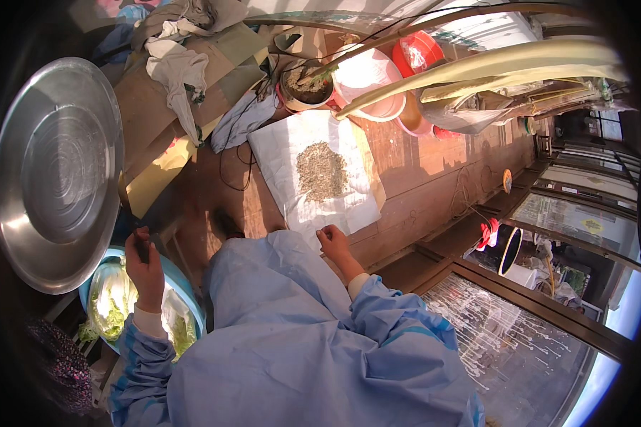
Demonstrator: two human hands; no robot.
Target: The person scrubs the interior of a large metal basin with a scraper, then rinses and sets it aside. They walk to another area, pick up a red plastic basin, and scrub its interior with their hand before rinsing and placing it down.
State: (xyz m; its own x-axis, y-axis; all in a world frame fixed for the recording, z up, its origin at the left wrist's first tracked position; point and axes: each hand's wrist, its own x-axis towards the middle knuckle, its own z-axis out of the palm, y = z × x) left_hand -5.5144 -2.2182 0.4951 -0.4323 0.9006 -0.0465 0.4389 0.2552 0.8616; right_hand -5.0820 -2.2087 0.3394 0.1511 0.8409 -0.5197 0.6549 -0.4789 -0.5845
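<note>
My left hand (pixel 147 272) is closed around the dark handle of a narrow, knife-like tool (pixel 130 213); its far end is hard to make out in shadow. Just below that hand sits a light-blue basin (pixel 184 280) with halved napa cabbages (pixel 107 299) in it. My right hand (pixel 337 250), fingers curled together with nothing visible in them, is beside the near edge of a white sheet (pixel 278 144). On the sheet lies a heap of small brownish seeds or grain (pixel 321 171). A large round metal basin (pixel 59 171) stands at the left.
Cardboard (pixel 144 112) and cloths (pixel 179 74) are piled at upper left. Beyond the sheet stand a bucket (pixel 305 88), a pink basin (pixel 374 80) and a red basin (pixel 419 50). Pale poles (pixel 459 69) cross the upper right. Framed windows (pixel 502 331) line the right side.
</note>
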